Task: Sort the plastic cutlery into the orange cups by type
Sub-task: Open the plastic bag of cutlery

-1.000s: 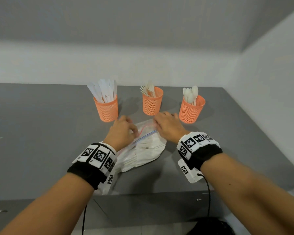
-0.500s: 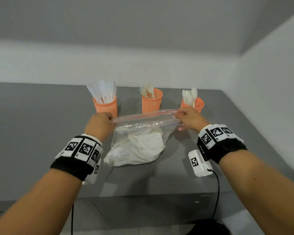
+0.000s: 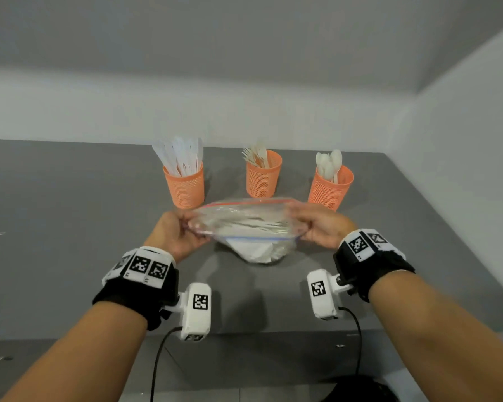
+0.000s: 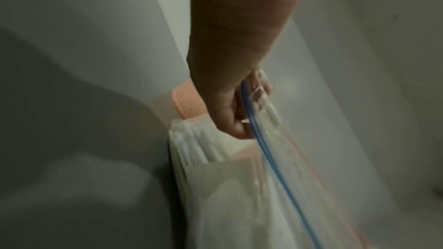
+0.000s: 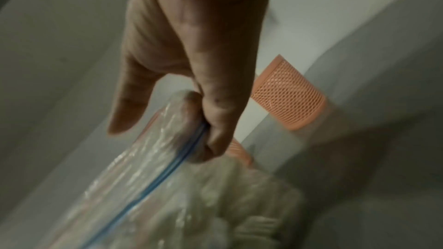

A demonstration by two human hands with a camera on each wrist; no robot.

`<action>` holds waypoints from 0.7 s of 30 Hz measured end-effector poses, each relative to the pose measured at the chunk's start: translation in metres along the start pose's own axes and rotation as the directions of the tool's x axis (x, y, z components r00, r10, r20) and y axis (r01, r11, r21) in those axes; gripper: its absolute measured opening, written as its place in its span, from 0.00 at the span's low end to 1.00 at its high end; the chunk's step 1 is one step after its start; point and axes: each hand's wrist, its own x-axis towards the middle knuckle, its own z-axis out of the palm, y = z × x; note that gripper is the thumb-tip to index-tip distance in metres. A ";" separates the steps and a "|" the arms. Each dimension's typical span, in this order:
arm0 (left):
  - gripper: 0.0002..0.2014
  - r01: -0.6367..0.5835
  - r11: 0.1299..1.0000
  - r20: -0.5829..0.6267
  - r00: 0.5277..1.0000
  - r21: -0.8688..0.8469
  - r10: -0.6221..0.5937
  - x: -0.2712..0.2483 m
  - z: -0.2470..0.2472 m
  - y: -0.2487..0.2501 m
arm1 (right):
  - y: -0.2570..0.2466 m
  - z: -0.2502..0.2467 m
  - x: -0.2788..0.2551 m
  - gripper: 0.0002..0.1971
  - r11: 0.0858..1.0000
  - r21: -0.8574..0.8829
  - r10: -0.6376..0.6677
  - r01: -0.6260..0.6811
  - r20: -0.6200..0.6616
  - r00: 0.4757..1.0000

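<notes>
Both hands, held apart, are pinching the mouth of one clear zip bag [image 3: 250,227] of white cutlery: the left hand [image 3: 174,233] is gripping its left end, the right hand [image 3: 321,227] its right. Bare grey table [image 3: 55,227] is lying to both sides. Just beyond the hands, three orange cups are standing in a row: knives cup [image 3: 185,188], forks cup [image 3: 262,179], spoons cup [image 3: 328,190].

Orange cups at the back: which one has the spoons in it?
The rightmost orange cup, nearest the right hand: rounded spoon bowls stick out. The middle cup shows fork tines, the left cup flat knife blades.
</notes>
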 end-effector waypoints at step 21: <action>0.52 -0.420 -0.242 0.478 0.831 0.874 0.284 0.015 0.106 -0.043 | 0.038 0.006 0.021 0.51 0.924 -0.380 -0.199 0.042 -0.382 0.902</action>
